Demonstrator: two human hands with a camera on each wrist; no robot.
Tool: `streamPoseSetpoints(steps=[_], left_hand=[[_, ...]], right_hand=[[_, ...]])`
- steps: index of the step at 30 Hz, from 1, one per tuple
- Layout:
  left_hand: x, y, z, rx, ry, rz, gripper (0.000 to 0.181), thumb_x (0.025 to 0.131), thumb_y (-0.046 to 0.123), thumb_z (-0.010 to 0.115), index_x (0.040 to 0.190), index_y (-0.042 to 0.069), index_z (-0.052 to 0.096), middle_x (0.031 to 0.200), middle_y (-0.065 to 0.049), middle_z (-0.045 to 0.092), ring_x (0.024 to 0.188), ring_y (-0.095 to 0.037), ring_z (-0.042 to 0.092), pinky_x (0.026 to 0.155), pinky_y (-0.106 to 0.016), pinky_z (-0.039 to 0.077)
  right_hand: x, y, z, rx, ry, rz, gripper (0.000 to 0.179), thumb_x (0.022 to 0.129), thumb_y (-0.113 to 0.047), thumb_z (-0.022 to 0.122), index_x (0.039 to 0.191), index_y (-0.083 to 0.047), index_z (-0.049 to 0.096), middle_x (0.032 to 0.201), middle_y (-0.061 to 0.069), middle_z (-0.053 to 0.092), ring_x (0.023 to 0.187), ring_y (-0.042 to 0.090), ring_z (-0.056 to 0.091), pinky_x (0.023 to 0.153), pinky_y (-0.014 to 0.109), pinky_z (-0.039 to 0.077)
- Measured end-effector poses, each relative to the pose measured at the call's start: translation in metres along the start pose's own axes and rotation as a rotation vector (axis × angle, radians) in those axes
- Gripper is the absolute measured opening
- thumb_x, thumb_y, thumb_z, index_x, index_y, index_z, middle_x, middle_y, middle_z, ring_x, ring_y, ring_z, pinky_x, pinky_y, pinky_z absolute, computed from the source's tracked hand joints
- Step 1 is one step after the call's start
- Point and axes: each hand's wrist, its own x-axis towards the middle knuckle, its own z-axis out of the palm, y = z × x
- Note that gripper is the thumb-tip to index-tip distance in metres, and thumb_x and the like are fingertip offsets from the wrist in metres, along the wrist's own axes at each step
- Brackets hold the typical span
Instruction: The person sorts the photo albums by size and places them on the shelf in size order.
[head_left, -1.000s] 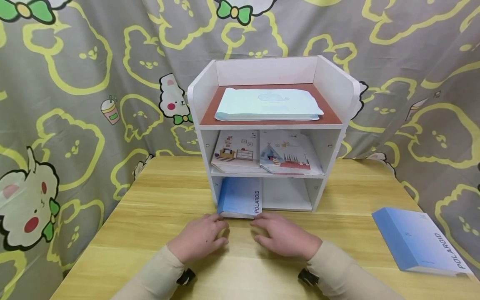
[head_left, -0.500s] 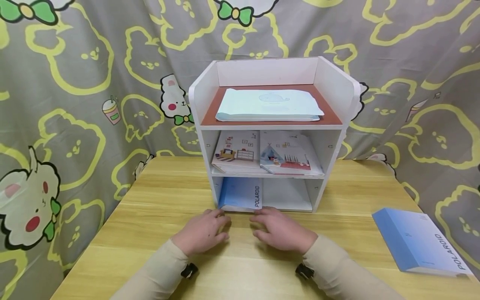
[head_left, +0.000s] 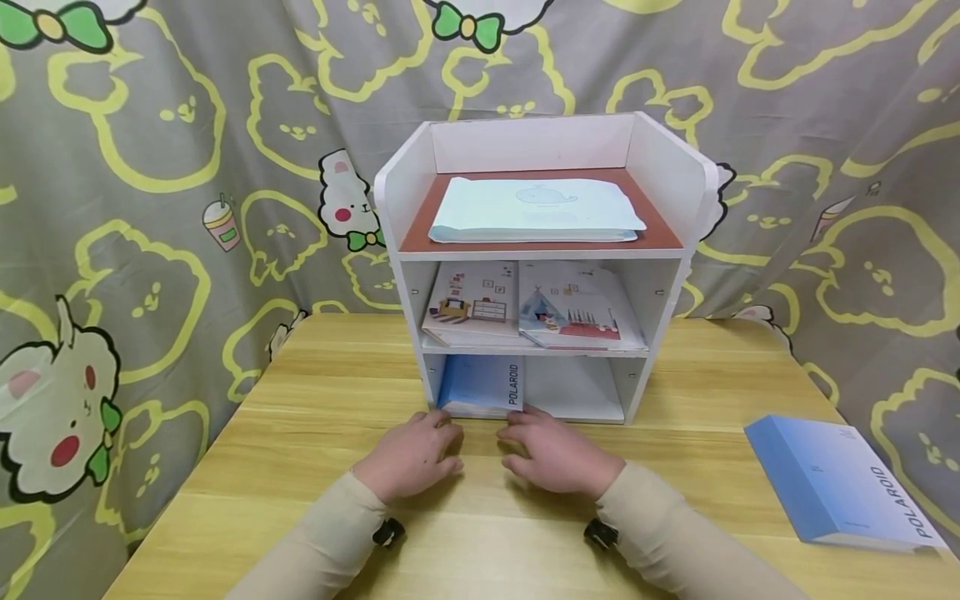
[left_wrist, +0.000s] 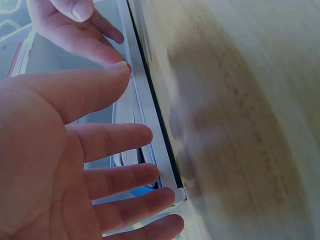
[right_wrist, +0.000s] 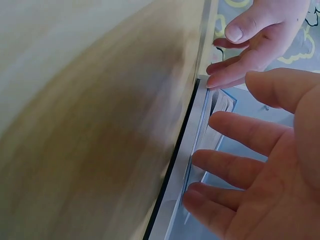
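Observation:
A thick blue-and-white book (head_left: 480, 383) marked POLAROID lies flat in the left half of the white shelf's (head_left: 536, 256) bottom compartment, its front edge near the compartment's front. My left hand (head_left: 412, 454) has its fingertips at the book's near left corner. At its near right corner are the fingertips of my right hand (head_left: 558, 454). Both hands are palm inward, fingers extended and thumbs apart. In the left wrist view the left hand's fingers (left_wrist: 120, 137) spread in front of the book's page edge. The right wrist view shows the right hand's fingers (right_wrist: 230, 167) along the shelf's front board.
A second blue POLAROID book (head_left: 847, 483) lies on the wooden table (head_left: 705, 375) at the right. Two illustrated books (head_left: 581, 308) fill the middle compartment. A pale packet with a whale drawing (head_left: 536, 208) lies on the top shelf. A patterned curtain (head_left: 150, 208) hangs behind.
The book has slid back into the bottom compartment; earlier its front stuck out past the shelf edge. Both hands have moved forward with it.

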Motion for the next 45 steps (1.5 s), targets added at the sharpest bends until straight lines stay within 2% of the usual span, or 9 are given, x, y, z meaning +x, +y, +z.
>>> streamPoseSetpoints(steps=[6, 15, 23, 28, 34, 39, 45], left_hand=[[0.002, 0.000, 0.000, 0.014, 0.013, -0.019, 0.044, 0.095, 0.043, 0.068, 0.124, 0.010, 0.068, 0.133, -0.016, 0.059, 0.117, -0.037, 0.059, 0.091, -0.050, 0.054], [0.002, 0.000, -0.001, 0.020, 0.014, -0.024, 0.046, 0.095, 0.044, 0.067, 0.126, 0.010, 0.067, 0.134, -0.016, 0.058, 0.118, -0.036, 0.058, 0.092, -0.050, 0.053], [0.002, 0.006, -0.001, -0.005, 0.008, -0.008, 0.054, 0.095, 0.047, 0.065, 0.136, 0.010, 0.062, 0.135, -0.014, 0.058, 0.119, -0.034, 0.059, 0.091, -0.050, 0.054], [0.005, 0.015, 0.000, -0.028, -0.016, -0.002, 0.061, 0.097, 0.049, 0.062, 0.143, 0.010, 0.056, 0.143, -0.015, 0.054, 0.127, -0.034, 0.055, 0.096, -0.052, 0.051], [0.007, 0.027, -0.001, -0.058, -0.014, 0.041, 0.062, 0.098, 0.049, 0.061, 0.146, 0.010, 0.054, 0.144, -0.014, 0.054, 0.127, -0.032, 0.055, 0.101, -0.050, 0.048], [0.011, 0.039, -0.004, -0.094, -0.015, 0.073, 0.061, 0.099, 0.050, 0.060, 0.146, 0.011, 0.054, 0.142, -0.010, 0.055, 0.124, -0.029, 0.057, 0.102, -0.046, 0.048], [0.022, 0.055, -0.005, -0.102, -0.020, 0.103, 0.063, 0.100, 0.053, 0.056, 0.148, 0.013, 0.052, 0.146, -0.009, 0.053, 0.129, -0.027, 0.055, 0.106, -0.043, 0.046]], right_hand=[[0.005, 0.001, 0.001, -0.034, 0.000, -0.014, 0.040, 0.099, -0.031, 0.063, 0.129, -0.006, 0.068, 0.143, 0.022, 0.054, 0.137, 0.044, 0.044, 0.115, 0.055, 0.030], [0.005, -0.001, -0.001, -0.043, -0.001, -0.013, 0.042, 0.098, -0.032, 0.064, 0.130, -0.006, 0.068, 0.143, 0.022, 0.054, 0.137, 0.047, 0.043, 0.116, 0.057, 0.029], [-0.007, 0.000, -0.007, -0.046, 0.019, 0.044, 0.043, 0.097, -0.032, 0.065, 0.133, -0.009, 0.066, 0.146, 0.021, 0.052, 0.136, 0.050, 0.041, 0.113, 0.060, 0.031], [-0.024, 0.005, -0.017, -0.048, 0.037, 0.083, 0.046, 0.098, -0.032, 0.065, 0.137, -0.007, 0.063, 0.147, 0.021, 0.051, 0.137, 0.049, 0.041, 0.113, 0.061, 0.030], [-0.054, 0.012, -0.031, -0.070, 0.076, 0.124, 0.047, 0.097, -0.033, 0.067, 0.136, -0.008, 0.064, 0.146, 0.020, 0.052, 0.134, 0.043, 0.046, 0.111, 0.060, 0.034], [-0.081, 0.027, -0.042, -0.100, 0.133, 0.148, 0.045, 0.095, -0.030, 0.070, 0.134, -0.007, 0.065, 0.143, 0.022, 0.054, 0.130, 0.043, 0.051, 0.106, 0.061, 0.040], [-0.112, 0.047, -0.059, -0.111, 0.197, 0.195, 0.043, 0.095, -0.030, 0.071, 0.132, -0.009, 0.067, 0.140, 0.024, 0.056, 0.125, 0.047, 0.054, 0.102, 0.065, 0.042]])
